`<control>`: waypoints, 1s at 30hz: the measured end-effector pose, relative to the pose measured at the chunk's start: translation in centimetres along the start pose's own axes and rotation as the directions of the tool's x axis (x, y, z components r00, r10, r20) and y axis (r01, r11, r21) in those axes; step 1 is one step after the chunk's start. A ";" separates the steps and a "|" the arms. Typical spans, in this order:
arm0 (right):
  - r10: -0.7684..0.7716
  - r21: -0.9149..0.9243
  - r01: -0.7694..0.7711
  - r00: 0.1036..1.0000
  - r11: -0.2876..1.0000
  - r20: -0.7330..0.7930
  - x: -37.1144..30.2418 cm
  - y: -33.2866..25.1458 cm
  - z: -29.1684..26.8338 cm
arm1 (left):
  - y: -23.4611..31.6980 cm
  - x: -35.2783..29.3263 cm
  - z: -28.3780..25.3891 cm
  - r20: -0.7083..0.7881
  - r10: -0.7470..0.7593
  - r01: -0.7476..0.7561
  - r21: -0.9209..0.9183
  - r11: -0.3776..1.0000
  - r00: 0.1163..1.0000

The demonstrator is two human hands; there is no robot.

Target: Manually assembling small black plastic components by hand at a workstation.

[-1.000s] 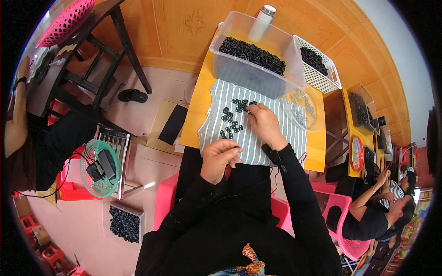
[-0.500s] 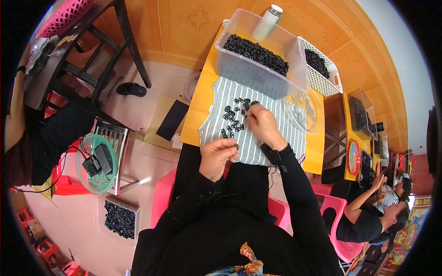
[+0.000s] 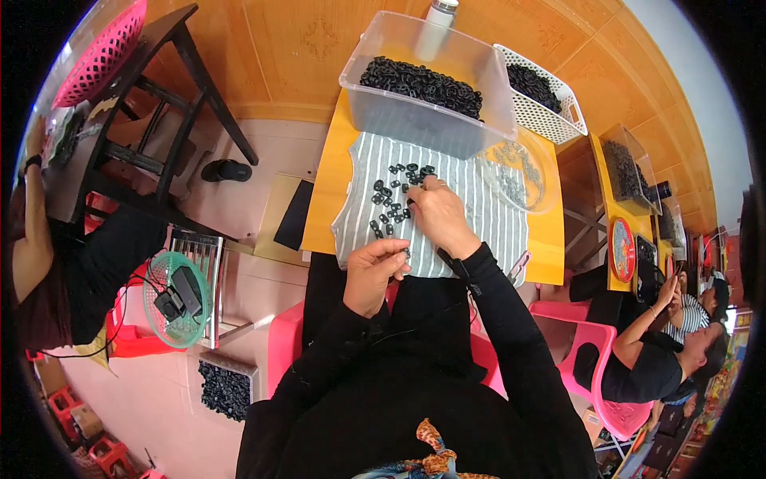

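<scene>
My left hand [image 3: 373,277] is at the near edge of a grey-and-white striped cloth [image 3: 499,239]. Its thumb and forefinger pinch a small black part [image 3: 407,252]. To the right and farther in, my right hand [image 3: 440,217] bends over the cloth with its fingers drawn together. Their tips reach the edge of a loose scatter of small black two-holed pieces [image 3: 386,201], and whether one is between them is hidden. The scatter lies left of that hand and beyond my left hand.
Behind the cloth stands a clear plastic bin [image 3: 431,128] of black pieces, with a white basket [image 3: 568,128] of more beside it. A round clear tray [image 3: 536,203] holds small metallic bits. People sit at right [image 3: 646,359] and left. A green basket [image 3: 159,331] with chargers stands low left.
The whole view has shifted slightly. My right hand stays by the black pieces, its fingers moving a little among them; my left hand still pinches its part.
</scene>
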State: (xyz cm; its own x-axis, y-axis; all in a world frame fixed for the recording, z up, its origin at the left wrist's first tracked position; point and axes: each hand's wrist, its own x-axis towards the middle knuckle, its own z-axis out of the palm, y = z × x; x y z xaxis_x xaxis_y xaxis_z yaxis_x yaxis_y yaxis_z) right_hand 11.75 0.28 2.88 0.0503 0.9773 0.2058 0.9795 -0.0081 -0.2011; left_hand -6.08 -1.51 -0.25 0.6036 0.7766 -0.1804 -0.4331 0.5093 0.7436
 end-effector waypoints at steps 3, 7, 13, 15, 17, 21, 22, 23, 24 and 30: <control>-0.002 -0.061 0.001 1.000 0.998 -0.020 -0.4 0.0 0.5 | 0.1 0.0 0.0 0.005 -0.008 0.008 -0.023 1.000 1.000; -0.014 0.122 0.014 1.000 0.992 0.000 -1.1 0.1 0.1 | -0.1 -0.1 -0.4 -0.014 -0.039 0.039 -0.036 0.999 0.999; 0.209 0.547 -0.252 0.968 0.798 0.142 -5.4 1.3 -2.3 | 0.0 -0.3 0.2 0.017 -0.019 0.018 0.061 0.998 1.000; 0.218 0.603 -0.276 0.961 0.748 0.168 -6.5 2.0 -1.1 | 0.0 -0.3 0.3 0.030 -0.040 0.037 0.079 0.996 0.999; 0.279 0.593 -0.294 0.953 0.749 0.119 -7.4 2.1 -1.0 | -0.2 -0.3 0.2 0.051 -0.068 0.062 0.101 0.993 0.996; 0.422 0.671 -0.324 0.906 0.668 0.017 -9.3 3.8 -0.7 | -0.7 -0.2 0.3 0.075 -0.106 0.105 0.020 0.994 0.991; 0.429 0.672 -0.327 0.903 0.665 0.015 -9.5 3.9 -0.8 | -0.8 -0.1 0.5 0.061 -0.107 0.107 -0.002 0.994 0.992; 0.393 0.636 -0.296 0.919 0.713 -0.012 -9.6 3.9 -0.9 | -0.9 0.1 0.6 0.064 -0.112 0.112 0.001 0.994 0.992; 0.356 0.596 -0.266 0.934 0.757 -0.036 -9.5 3.5 -1.3 | -1.1 0.2 0.7 0.069 -0.114 0.114 -0.006 0.993 0.991; 0.169 0.269 -0.145 0.983 0.952 -0.068 -7.9 0.6 -1.8 | -1.6 0.0 1.5 0.076 -0.106 0.107 0.000 0.994 0.991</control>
State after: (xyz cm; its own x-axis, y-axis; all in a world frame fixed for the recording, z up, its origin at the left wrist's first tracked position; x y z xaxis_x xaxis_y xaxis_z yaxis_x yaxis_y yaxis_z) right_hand 12.26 -7.82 2.83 0.2283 0.9453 0.2330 0.8727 -0.0926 -0.4795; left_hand -4.40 -2.81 -0.47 0.6956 0.6875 -0.2086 -0.3666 0.5894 0.7199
